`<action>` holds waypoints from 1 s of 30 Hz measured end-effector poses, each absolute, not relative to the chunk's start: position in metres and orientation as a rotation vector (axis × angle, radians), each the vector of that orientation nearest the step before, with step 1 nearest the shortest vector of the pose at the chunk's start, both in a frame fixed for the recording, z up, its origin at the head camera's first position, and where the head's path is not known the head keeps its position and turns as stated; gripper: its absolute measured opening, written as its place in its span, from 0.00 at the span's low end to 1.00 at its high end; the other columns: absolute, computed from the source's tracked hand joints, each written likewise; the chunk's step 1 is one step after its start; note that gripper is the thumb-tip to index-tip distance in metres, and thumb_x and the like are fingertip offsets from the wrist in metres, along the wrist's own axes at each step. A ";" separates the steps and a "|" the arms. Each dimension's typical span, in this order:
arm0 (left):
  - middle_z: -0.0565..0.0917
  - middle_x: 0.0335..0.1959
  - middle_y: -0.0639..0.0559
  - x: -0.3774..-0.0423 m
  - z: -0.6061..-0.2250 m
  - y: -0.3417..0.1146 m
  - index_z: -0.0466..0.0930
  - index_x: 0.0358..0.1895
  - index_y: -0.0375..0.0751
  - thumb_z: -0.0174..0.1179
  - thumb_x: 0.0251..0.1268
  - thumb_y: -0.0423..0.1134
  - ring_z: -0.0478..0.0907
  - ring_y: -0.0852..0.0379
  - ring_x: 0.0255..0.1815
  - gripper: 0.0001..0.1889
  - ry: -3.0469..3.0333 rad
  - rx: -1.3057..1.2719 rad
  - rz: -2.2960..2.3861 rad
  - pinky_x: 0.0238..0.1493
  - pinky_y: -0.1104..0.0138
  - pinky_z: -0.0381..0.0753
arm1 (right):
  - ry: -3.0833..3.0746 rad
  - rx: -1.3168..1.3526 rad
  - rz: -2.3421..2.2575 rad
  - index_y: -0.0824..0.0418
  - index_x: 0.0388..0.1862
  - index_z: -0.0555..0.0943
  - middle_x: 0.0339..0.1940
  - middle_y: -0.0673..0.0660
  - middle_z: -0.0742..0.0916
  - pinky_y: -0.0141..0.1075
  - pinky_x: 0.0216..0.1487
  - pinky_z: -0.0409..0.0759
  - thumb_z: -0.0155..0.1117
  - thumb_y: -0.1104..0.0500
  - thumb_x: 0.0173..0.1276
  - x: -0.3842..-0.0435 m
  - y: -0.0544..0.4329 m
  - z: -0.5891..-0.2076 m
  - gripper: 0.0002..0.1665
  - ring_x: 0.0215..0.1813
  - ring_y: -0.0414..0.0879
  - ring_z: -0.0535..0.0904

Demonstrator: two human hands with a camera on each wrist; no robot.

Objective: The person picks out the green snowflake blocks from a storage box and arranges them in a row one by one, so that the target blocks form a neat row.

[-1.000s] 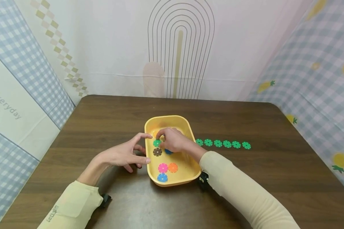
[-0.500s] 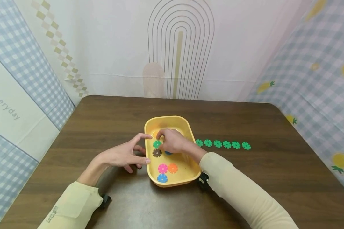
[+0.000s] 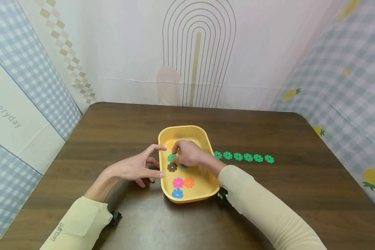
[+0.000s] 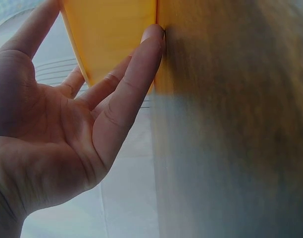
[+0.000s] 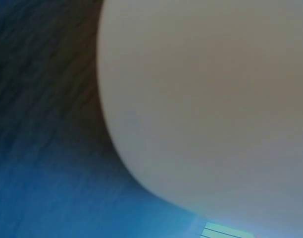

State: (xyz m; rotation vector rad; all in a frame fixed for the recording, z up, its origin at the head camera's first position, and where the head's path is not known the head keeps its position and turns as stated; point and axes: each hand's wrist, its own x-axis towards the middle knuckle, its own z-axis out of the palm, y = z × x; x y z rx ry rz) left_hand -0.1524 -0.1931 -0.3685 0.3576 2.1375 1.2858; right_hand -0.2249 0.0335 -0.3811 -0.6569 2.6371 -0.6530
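Note:
A yellow tray (image 3: 203,189) on the table holds notched plastic discs: a green disc (image 3: 171,157), a brown disc (image 3: 172,167), a pink disc (image 3: 178,182), an orange disc (image 3: 189,182) and a blue disc (image 3: 177,193). My left hand (image 3: 134,168) rests at the tray's left side, thumb and index finger at the rim. In the left wrist view, its loosely extended fingers lie along the tray's outer wall (image 4: 112,34). My right hand (image 3: 189,153) reaches inside, thumb and index finger bent beside the green disc, a gap between them. Whether they pinch it is hidden. Another blue disc (image 3: 183,165) lies partly under this hand.
A row of several green discs (image 3: 248,157) lies on the brown table (image 3: 268,194) right of the tray. A yellow-orange disc (image 3: 170,145) sits at the tray's far left. Patterned cloth (image 3: 128,52) hangs behind the table. A blurred pale surface fills most of the right wrist view.
The green and brown discs have shifted slightly toward the near side of the tray beside my right fingers. Both hands stay almost in place; the head view has moved a little.

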 end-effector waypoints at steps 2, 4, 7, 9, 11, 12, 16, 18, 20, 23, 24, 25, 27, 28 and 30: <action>0.79 0.62 0.37 -0.152 -0.369 -0.193 0.49 0.80 0.60 0.70 0.72 0.49 0.85 0.46 0.41 0.43 2.135 0.355 1.287 0.35 0.54 0.88 | 2.638 -0.673 -0.658 0.57 0.50 0.82 0.34 0.52 0.84 0.32 0.34 0.72 0.77 0.54 0.69 -0.224 0.034 -0.381 0.17 0.33 0.45 0.76; 0.79 0.62 0.37 -0.152 -0.369 -0.193 0.50 0.79 0.61 0.70 0.72 0.49 0.85 0.46 0.41 0.43 2.132 0.353 1.289 0.35 0.54 0.88 | 2.645 -0.711 -0.665 0.56 0.49 0.81 0.34 0.52 0.83 0.33 0.35 0.72 0.78 0.54 0.69 -0.224 0.034 -0.382 0.16 0.34 0.45 0.76; 0.79 0.63 0.37 -0.153 -0.369 -0.193 0.49 0.79 0.61 0.70 0.72 0.50 0.85 0.47 0.41 0.43 2.132 0.356 1.286 0.35 0.54 0.88 | 2.666 -0.807 -0.667 0.55 0.47 0.79 0.33 0.51 0.82 0.33 0.37 0.73 0.77 0.56 0.69 -0.222 0.035 -0.382 0.16 0.34 0.44 0.76; 0.79 0.63 0.37 -0.153 -0.369 -0.193 0.49 0.80 0.60 0.70 0.72 0.50 0.85 0.47 0.41 0.43 2.133 0.355 1.287 0.35 0.54 0.88 | 2.679 -0.870 -0.660 0.54 0.47 0.78 0.32 0.50 0.81 0.33 0.37 0.72 0.77 0.57 0.69 -0.222 0.035 -0.383 0.15 0.34 0.44 0.76; 0.78 0.63 0.37 -0.153 -0.369 -0.193 0.49 0.80 0.60 0.70 0.72 0.50 0.85 0.47 0.41 0.43 2.136 0.353 1.287 0.35 0.54 0.88 | 2.685 -0.912 -0.653 0.54 0.47 0.77 0.30 0.50 0.81 0.33 0.36 0.72 0.76 0.58 0.70 -0.221 0.035 -0.384 0.15 0.32 0.43 0.76; 0.78 0.63 0.37 -0.153 -0.369 -0.194 0.49 0.79 0.60 0.71 0.72 0.49 0.86 0.46 0.41 0.43 2.136 0.347 1.288 0.35 0.54 0.88 | 2.685 -0.926 -0.651 0.53 0.48 0.77 0.29 0.50 0.81 0.33 0.35 0.72 0.76 0.58 0.70 -0.221 0.035 -0.384 0.16 0.31 0.43 0.76; 0.78 0.64 0.37 -0.152 -0.369 -0.194 0.49 0.79 0.61 0.71 0.71 0.49 0.86 0.46 0.41 0.44 2.136 0.335 1.291 0.36 0.54 0.89 | 2.672 -0.941 -0.674 0.52 0.48 0.77 0.28 0.49 0.82 0.31 0.32 0.71 0.75 0.58 0.71 -0.220 0.036 -0.383 0.15 0.29 0.42 0.76; 0.78 0.64 0.36 -0.153 -0.370 -0.194 0.49 0.79 0.60 0.71 0.71 0.50 0.86 0.46 0.41 0.44 2.136 0.339 1.287 0.36 0.53 0.89 | 2.659 -0.937 -0.703 0.52 0.48 0.77 0.28 0.49 0.83 0.31 0.31 0.71 0.75 0.59 0.71 -0.220 0.036 -0.383 0.14 0.29 0.41 0.77; 0.78 0.65 0.36 -0.153 -0.370 -0.194 0.49 0.79 0.61 0.71 0.71 0.50 0.86 0.46 0.42 0.44 2.136 0.332 1.285 0.37 0.53 0.89 | 2.641 -0.923 -0.743 0.52 0.48 0.78 0.28 0.50 0.84 0.31 0.30 0.72 0.74 0.59 0.71 -0.220 0.036 -0.382 0.14 0.28 0.42 0.77; 0.77 0.65 0.36 -0.153 -0.370 -0.194 0.49 0.79 0.61 0.71 0.71 0.50 0.86 0.46 0.42 0.44 2.134 0.331 1.282 0.37 0.53 0.89 | 2.612 -0.895 -0.815 0.52 0.49 0.78 0.30 0.51 0.85 0.31 0.30 0.74 0.74 0.60 0.71 -0.220 0.036 -0.380 0.14 0.30 0.43 0.79; 0.77 0.65 0.36 -0.153 -0.370 -0.194 0.48 0.79 0.61 0.71 0.71 0.50 0.86 0.46 0.42 0.44 2.134 0.331 1.281 0.37 0.53 0.89 | 2.608 -0.889 -0.835 0.52 0.49 0.78 0.31 0.51 0.85 0.31 0.31 0.75 0.74 0.60 0.71 -0.220 0.036 -0.380 0.14 0.30 0.43 0.79; 0.77 0.65 0.36 -0.153 -0.370 -0.194 0.49 0.79 0.62 0.71 0.71 0.50 0.86 0.46 0.42 0.44 2.134 0.324 1.282 0.37 0.53 0.89 | 2.606 -0.882 -0.854 0.52 0.48 0.79 0.32 0.51 0.85 0.32 0.31 0.75 0.74 0.61 0.71 -0.221 0.036 -0.379 0.14 0.32 0.44 0.79; 0.77 0.65 0.36 -0.153 -0.370 -0.194 0.49 0.79 0.62 0.71 0.71 0.50 0.86 0.46 0.42 0.44 2.137 0.327 1.280 0.37 0.53 0.89 | 2.608 -0.877 -0.885 0.51 0.48 0.80 0.33 0.51 0.85 0.32 0.33 0.77 0.74 0.61 0.71 -0.222 0.037 -0.377 0.13 0.34 0.44 0.80; 0.77 0.65 0.36 -0.153 -0.370 -0.194 0.48 0.80 0.62 0.71 0.71 0.50 0.86 0.46 0.42 0.44 2.139 0.330 1.279 0.37 0.53 0.89 | 2.612 -0.878 -0.899 0.51 0.47 0.81 0.34 0.51 0.85 0.32 0.34 0.77 0.74 0.61 0.71 -0.222 0.038 -0.377 0.12 0.36 0.44 0.80; 0.77 0.65 0.36 -0.153 -0.370 -0.194 0.49 0.80 0.62 0.71 0.71 0.51 0.86 0.46 0.42 0.45 2.143 0.334 1.279 0.37 0.54 0.89 | 2.618 -0.882 -0.928 0.52 0.47 0.82 0.35 0.51 0.85 0.33 0.36 0.77 0.74 0.62 0.71 -0.224 0.039 -0.375 0.10 0.37 0.44 0.80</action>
